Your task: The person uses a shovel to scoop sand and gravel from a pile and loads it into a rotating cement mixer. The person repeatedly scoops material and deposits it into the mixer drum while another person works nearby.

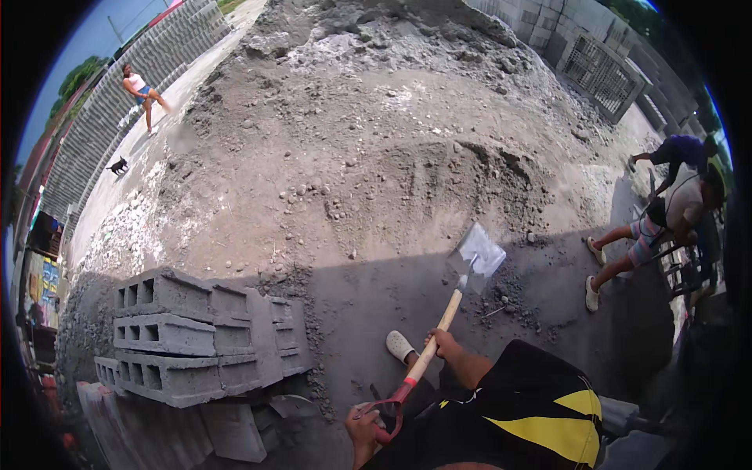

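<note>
Head view, and both hands are busy with one shovel [447,315]: left hand [364,427] wrapped around the red D-grip [404,391], right hand [445,345] clamped partway along the wooden shaft [423,359]. So the hands are apart from each other but both on the same tool. Its pale metal blade [487,252] points away from the body, by the near edge of a big grey sand mound [313,157], right about where the shadow line runs. Can't tell if it actually touches the ground, tbh. One light clog [399,346] pokes out just left of the shaft. Off by the mound's near left corner there's a stack of hollow concrete blocks [188,335]. Past the right edge, a person in striped shorts [647,229] bends over, with another in a dark top [680,149] close by
</note>
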The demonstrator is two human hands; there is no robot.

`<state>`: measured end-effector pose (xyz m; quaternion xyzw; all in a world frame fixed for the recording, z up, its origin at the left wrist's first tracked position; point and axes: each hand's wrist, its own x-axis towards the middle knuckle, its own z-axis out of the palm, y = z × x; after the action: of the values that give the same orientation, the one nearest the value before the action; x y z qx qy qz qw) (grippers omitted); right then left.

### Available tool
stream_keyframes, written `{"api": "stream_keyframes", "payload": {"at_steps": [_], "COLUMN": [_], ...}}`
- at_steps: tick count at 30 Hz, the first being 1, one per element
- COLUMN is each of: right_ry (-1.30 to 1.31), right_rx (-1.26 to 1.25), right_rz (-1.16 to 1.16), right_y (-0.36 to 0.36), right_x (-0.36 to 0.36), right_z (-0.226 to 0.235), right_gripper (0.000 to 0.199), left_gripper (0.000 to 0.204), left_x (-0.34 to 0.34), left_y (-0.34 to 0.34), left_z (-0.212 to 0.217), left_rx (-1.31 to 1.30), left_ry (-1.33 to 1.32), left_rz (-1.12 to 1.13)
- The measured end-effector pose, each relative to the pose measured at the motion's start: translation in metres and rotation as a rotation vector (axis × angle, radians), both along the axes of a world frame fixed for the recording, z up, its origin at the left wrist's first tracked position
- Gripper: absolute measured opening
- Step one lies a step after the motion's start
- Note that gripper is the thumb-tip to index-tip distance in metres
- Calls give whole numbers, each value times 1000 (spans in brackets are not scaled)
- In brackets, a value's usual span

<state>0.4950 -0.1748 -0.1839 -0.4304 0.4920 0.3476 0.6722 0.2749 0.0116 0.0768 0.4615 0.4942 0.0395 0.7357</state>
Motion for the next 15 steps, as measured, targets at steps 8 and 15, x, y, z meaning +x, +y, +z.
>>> {"api": "stream_keyframes", "payload": {"at_steps": [8,15], "right_ry": [267,178], "right_rx": [-5,-8], "right_rz": [463,202], "right_y": [122,162], "right_x": [-74,-3], "right_z": [-55,-86], "right_gripper": [16,23], "left_gripper": [21,35], "left_x": [-107,-1], "left_y": [-2,51], "left_z": [-87,-179], "left_rx": [435,90], "left_ry": [335,267], "left_rz": [-8,228]}}
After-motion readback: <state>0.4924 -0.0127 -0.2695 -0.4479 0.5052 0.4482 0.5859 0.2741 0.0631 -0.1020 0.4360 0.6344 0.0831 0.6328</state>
